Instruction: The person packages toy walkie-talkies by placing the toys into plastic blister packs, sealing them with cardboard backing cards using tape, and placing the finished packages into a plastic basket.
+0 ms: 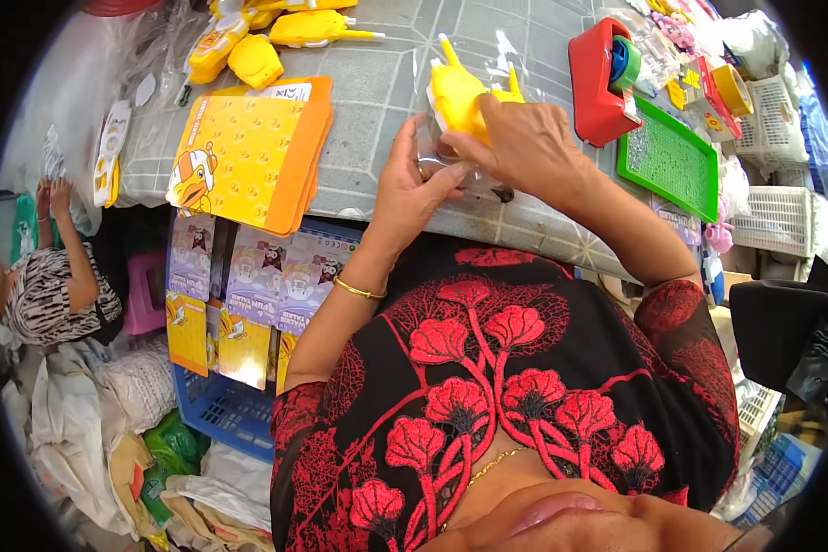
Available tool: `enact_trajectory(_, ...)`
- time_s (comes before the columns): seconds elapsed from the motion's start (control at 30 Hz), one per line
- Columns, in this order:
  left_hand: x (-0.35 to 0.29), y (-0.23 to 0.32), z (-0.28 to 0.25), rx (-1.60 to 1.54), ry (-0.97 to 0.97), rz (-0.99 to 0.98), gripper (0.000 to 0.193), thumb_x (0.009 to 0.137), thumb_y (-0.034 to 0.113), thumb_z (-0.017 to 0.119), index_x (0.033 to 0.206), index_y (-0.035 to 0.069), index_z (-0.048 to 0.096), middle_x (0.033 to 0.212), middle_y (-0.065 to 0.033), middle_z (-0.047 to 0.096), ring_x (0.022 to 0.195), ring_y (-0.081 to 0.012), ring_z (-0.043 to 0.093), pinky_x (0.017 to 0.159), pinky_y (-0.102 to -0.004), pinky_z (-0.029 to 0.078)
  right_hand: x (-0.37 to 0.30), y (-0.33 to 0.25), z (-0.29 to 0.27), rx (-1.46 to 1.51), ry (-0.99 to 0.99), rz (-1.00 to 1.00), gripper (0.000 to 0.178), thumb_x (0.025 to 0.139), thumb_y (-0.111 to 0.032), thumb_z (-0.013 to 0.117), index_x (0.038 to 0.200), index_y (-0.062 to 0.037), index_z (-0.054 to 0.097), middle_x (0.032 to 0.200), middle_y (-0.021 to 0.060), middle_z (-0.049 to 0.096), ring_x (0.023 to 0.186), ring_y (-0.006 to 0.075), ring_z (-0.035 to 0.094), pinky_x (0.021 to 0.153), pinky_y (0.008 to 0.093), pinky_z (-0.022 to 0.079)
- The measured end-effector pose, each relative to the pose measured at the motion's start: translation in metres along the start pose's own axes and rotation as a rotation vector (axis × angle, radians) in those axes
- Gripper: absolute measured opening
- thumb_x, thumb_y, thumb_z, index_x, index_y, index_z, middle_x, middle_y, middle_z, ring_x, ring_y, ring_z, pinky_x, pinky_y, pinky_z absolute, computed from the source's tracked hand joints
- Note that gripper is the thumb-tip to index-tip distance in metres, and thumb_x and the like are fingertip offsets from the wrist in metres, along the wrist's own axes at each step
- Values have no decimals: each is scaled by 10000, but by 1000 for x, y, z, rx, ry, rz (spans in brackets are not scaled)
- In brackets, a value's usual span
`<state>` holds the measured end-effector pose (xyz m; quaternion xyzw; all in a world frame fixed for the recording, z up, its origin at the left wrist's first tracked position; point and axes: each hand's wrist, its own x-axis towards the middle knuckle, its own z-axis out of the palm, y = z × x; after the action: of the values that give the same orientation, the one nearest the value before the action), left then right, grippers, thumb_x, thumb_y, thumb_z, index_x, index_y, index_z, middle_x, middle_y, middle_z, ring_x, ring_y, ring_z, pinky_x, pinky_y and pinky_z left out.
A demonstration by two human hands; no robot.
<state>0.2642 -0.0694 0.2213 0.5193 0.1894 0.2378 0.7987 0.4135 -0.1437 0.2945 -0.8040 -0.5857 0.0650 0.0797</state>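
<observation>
At upper centre, the right hand (pixel 535 149) grips yellow toy walkie-talkies (pixel 455 94), the left hand (pixel 412 189) loosely holds clear plastic (pixel 430 145): probably packing, next needing them seated squarely.

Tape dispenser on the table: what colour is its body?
The tape dispenser has a red body, best seen in the head view.

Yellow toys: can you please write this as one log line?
right hand: on yellow toys | left hand: close beside right | nearby: yellow cards, red tape dispenser, green tray

right fingers (pixel 469 150) on yellow toy (pixel 455 95) | left fingers (pixel 405 147) close by
</observation>
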Motion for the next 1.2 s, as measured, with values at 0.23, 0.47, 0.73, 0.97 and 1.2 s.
enact_trajectory(0.23, -5, -5, 4, 45, 4, -52, 693, 829, 16, 618, 1403, 38, 231, 1106, -144, 577, 820, -185, 639, 639, -287, 555, 29, 31, -13, 49, 360, -282, 633, 819, -379, 638, 1335, -83, 423, 1309, 186, 450, 1149, 388, 470, 969, 442, 389)
enact_trajectory(0.47, 0, 2, 5, 38, -80, -85, 687, 849, 17, 597, 1413, 29, 204, 1048, -158, 599, 766, -207, 652, 654, -295, 563, 125, 150, -125, -135, 1031, -67, 441, 796, -273, 593, 1148, -10, 556, 931, 223, 619, 906, 408, 579, 807, 478, 466)
enact_trajectory(0.73, 7, 5, -5, -2, -23, -62, 662, 844, 8, 597, 1392, 11, 224, 1062, -151, 579, 778, -182, 640, 663, -284, 562, 44, 66, -5, 38, -129, -523, 655, 784, -296, 667, 1356, -93, 419, 1359, 144, 445, 1203, 319, 446, 1041, 429, 341)
enact_trajectory(0.97, -4, 15, 3, 55, 36, -67, 613, 872, 54, 556, 1402, 38, 248, 1151, -157, 563, 848, -205, 648, 596, -265, 555, 17, 59, 31, 186, 142, -455, 558, 788, -405, 643, 1222, -69, 547, 1191, 145, 546, 1149, 318, 473, 960, 450, 391)
enact_trajectory(1.2, 2, 25, -23, -74, 84, -192, 480, 839, 68, 579, 1295, 28, 433, 961, -96, 649, 640, -131, 634, 454, -168, 459, -6, 66, 23, 30, 377, -274, 581, 810, -439, 608, 1239, -61, 511, 1283, 183, 485, 1171, 358, 458, 951, 466, 384)
